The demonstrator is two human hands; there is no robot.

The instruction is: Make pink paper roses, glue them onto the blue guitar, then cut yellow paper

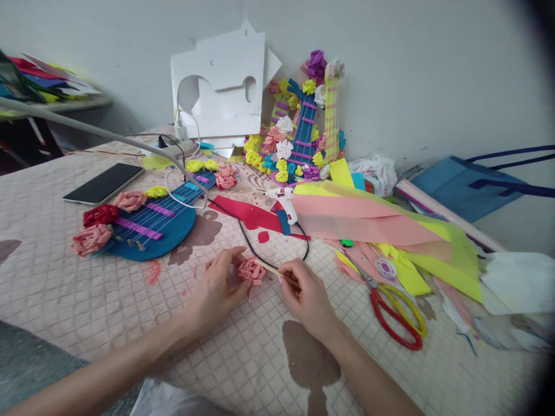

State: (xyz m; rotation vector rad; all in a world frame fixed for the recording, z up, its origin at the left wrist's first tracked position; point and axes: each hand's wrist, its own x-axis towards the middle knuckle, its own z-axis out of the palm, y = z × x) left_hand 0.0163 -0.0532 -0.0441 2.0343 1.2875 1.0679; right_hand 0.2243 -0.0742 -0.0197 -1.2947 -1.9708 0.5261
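Between my hands, just above the tablecloth, is a pink crepe-paper flower (pixel 251 270). My left hand (pixel 223 280) is closed on it, thumb at the near side and fingers at the far side. A thin wooden stick (pixel 271 268) is pinched in my right hand (pixel 306 292), and its tip reaches the flower's right edge. A loose pink tail hangs from the flower's lower side. Beyond my hands lies a white hot glue gun (pixel 284 202) with a black cord. To the left rests a blue guitar shape (pixel 173 216) with strings, purple strips and paper flowers.
Scissors (pixel 396 312) with red and yellow handles lie at right. Behind them spread pink paper sheets (pixel 347 214) and a blue bag (pixel 468 185). A phone (pixel 104 184) lies at left. Decorated guitars (pixel 303 130) and cut white board (pixel 229 110) lean on the wall.
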